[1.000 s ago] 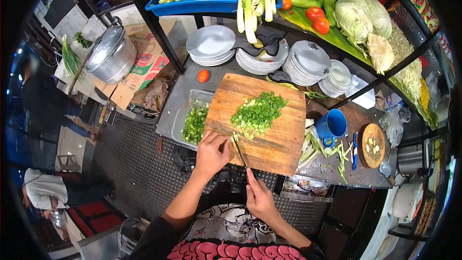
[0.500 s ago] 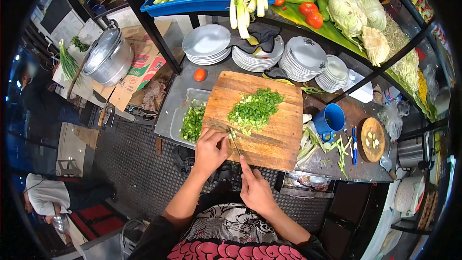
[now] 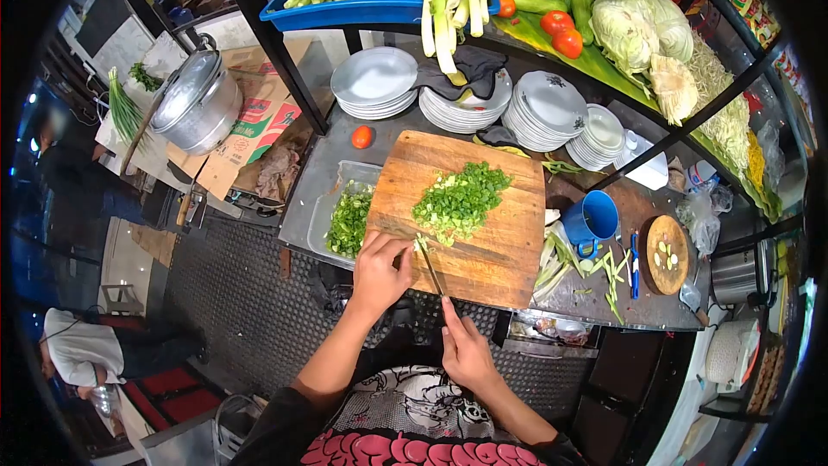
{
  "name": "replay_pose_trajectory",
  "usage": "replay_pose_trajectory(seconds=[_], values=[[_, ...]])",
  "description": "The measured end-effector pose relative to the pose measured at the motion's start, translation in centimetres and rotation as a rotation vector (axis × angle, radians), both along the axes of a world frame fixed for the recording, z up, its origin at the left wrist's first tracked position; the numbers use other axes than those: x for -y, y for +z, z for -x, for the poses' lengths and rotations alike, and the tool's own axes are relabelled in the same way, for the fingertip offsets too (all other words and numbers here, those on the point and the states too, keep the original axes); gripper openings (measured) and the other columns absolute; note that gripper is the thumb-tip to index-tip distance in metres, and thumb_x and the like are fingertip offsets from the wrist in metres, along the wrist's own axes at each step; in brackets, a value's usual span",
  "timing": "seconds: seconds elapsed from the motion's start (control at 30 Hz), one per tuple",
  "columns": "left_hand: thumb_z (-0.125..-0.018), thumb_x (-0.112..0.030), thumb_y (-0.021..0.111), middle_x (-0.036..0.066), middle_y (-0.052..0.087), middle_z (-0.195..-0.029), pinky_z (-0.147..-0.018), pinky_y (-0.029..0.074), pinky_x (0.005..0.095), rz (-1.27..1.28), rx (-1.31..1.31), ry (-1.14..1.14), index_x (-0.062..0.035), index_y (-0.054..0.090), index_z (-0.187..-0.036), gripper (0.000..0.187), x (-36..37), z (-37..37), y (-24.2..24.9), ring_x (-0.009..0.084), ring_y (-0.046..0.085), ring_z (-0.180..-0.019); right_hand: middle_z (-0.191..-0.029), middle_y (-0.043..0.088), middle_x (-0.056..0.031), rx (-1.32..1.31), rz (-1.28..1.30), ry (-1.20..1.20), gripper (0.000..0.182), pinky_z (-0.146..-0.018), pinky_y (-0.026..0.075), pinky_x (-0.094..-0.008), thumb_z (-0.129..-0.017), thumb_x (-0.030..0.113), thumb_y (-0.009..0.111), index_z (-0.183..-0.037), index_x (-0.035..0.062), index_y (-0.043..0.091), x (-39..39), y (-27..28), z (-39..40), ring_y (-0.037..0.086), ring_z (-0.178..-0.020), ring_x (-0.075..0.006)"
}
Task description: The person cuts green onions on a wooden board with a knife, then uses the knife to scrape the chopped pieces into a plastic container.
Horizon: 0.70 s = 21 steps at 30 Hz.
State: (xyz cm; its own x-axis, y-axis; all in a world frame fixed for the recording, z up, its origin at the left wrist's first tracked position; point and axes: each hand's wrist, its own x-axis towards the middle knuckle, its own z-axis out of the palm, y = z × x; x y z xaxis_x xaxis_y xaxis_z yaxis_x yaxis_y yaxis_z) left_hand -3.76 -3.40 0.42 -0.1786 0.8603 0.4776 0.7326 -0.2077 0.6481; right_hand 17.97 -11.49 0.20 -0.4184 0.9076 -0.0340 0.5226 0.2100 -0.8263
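My right hand (image 3: 470, 350) is wrapped round the handle of a kitchen knife (image 3: 433, 273), whose blade points away from me over the wooden cutting board (image 3: 511, 261). Beside the blade tip, at the board's near left part, my left hand (image 3: 383, 266) has its thumb and fingers pinched together; what lies between them is too small to make out. Pale bits cling near the blade tip. Just beyond lies a heap of chopped green onion (image 3: 461, 201) on the board. To the left, a clear plastic tray (image 3: 321, 207) holds more chopped green onion (image 3: 351, 217).
Stacked plates (image 3: 373, 78) and a tomato (image 3: 362, 136) stand behind the board. Right of it are onion trimmings (image 3: 559, 263), a blue mug (image 3: 593, 217), a blue pen-like object (image 3: 635, 263) and a round wooden board (image 3: 666, 233). A person (image 3: 82, 349) is at far left.
The knife and my right hand have shifted slightly right and toward me, away from my left fingers. My left hand stays pinched in nearly the same place. The view has moved slightly.
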Motion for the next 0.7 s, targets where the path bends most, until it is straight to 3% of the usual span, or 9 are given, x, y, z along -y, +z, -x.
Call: replay_pose_trajectory(seconds=[0.5,0.7], values=[[-0.082,0.002,0.076,0.014,0.072,-0.089,-0.080,0.056,0.0423,0.031,0.003,-0.003,0.0001,0.077,-0.090,0.008,0.1,0.0,0.1,0.0351,0.066,-0.086,-0.089,0.062,-0.0264,0.169,0.039,0.001,0.068,-0.073,0.054,-0.0548,-0.098,0.004,0.056,-0.164,0.0154,0.038,-0.8,2.9,1.2,0.065,-0.077,-0.0484],[-0.080,0.005,0.077,0.016,0.073,-0.089,-0.078,0.056,0.0407,0.011,0.000,-0.013,0.0012,0.077,-0.090,0.011,0.0,0.3,0.3,0.0354,0.068,-0.085,-0.084,0.060,-0.0214,0.076,0.142,-0.032,0.059,-0.069,0.053,-0.0470,-0.101,0.008,0.058,-0.159,0.0142,0.049,0.9,4.9,-1.6,0.063,-0.071,-0.0409]])
